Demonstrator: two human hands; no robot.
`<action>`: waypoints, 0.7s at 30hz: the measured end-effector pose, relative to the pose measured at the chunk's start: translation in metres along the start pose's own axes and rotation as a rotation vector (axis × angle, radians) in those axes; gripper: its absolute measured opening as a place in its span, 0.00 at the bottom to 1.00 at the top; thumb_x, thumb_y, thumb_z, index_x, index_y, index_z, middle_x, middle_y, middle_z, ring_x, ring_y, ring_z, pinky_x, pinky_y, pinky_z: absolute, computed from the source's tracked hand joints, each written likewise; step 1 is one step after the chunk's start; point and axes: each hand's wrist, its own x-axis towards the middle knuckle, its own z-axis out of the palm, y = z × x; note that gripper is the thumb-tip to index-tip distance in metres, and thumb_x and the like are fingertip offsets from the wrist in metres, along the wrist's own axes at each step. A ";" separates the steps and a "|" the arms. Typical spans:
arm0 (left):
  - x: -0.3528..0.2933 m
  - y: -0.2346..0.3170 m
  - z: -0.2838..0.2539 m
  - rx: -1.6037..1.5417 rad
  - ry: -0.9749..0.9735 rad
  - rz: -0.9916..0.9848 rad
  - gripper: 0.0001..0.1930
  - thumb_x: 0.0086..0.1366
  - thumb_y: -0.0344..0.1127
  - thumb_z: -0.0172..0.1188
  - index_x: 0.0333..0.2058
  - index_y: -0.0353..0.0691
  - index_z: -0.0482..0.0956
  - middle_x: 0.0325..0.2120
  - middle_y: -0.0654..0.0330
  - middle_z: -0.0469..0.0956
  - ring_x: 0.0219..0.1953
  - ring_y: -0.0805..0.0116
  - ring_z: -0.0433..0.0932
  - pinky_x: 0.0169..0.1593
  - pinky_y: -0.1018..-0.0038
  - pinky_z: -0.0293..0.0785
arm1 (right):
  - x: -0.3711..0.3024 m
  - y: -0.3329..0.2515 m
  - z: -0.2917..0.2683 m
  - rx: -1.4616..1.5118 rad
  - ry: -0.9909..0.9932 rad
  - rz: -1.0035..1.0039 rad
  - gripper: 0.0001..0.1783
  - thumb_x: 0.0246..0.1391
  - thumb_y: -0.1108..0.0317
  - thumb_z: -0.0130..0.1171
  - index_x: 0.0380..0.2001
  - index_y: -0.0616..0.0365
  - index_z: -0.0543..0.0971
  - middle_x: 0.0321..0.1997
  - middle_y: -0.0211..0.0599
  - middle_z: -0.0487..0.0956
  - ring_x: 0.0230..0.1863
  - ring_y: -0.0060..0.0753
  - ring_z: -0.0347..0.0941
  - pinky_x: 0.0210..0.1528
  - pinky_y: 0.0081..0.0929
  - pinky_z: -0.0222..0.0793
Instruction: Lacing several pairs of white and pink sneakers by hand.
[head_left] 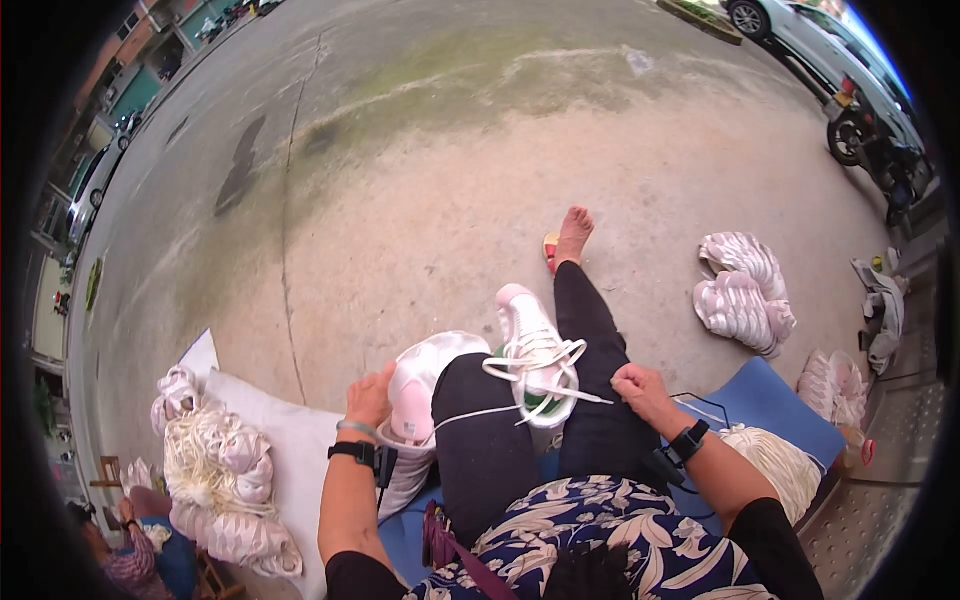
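Observation:
A white sneaker [530, 345] with a green inner lining lies on my lap between my knees, its white lace [545, 370] looped loosely over the top. My right hand [640, 390] is closed on one lace end and pulls it taut to the right. My left hand [372, 395] rests on a second white shoe [420, 385] beside my left knee; a thin lace strand runs from there across my black trouser leg. Both wrists wear black bands.
A pile of white shoes with laces [215, 480] lies on a white sack at my left. More pale shoes [745, 290] sit on the concrete at right, beside a blue mat [770, 400]. Another person [130, 550] sits at lower left. A parked motorbike [870, 140] and cars stand far off.

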 end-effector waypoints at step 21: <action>0.028 0.003 -0.005 0.160 -0.118 0.021 0.19 0.46 0.33 0.55 0.40 0.53 0.76 0.24 0.55 0.78 0.28 0.50 0.76 0.33 0.57 0.70 | 0.003 0.009 -0.005 -0.104 0.125 -0.070 0.11 0.47 0.59 0.55 0.25 0.56 0.77 0.20 0.39 0.76 0.24 0.37 0.73 0.29 0.30 0.67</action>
